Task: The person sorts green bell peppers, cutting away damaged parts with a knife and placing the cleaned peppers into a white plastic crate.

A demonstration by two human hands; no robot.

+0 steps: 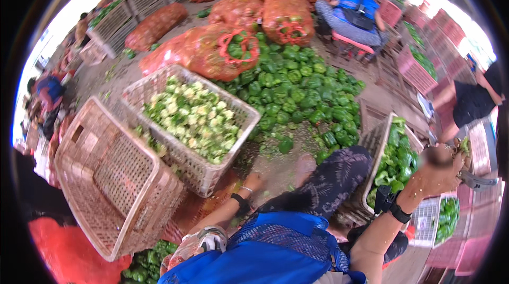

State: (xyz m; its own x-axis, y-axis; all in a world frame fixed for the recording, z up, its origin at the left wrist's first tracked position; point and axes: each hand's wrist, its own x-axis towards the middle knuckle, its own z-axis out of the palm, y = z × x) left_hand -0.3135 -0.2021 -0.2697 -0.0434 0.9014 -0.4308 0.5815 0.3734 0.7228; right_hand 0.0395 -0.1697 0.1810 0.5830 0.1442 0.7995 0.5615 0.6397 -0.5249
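Floor room is tight: scrap-strewn strip btwn the pale crate on L & the bent knee, running fwd to the heap of green peppers. L side hemmed in by a 2nd crate, the tilted crate, hard by the 1st; red mesh below it. Far edge: full orange mesh sacks behind heap. R side: pepper crate beside the knee, its near end close to the R forearm. Beyond, co-worker in blue sits on a red stool, upper R; another person in black shorts far R.

R hand is raised out past the pepper crate, grip closed on a knife, metal blade jutting R from the fist. Green scrap shows at the upper side of same hand; can't tell how it's held. L hand is low, blurred, just R of pale crate & short of the heap; can't tell if its grip is open or closed. Pale crate is loaded w/ whitish-green pieces. Peppers: main heap fwd of L hand, more in the pepper crate L of R hand.

Labels: light patch on white crate, lower R, too small to make out.
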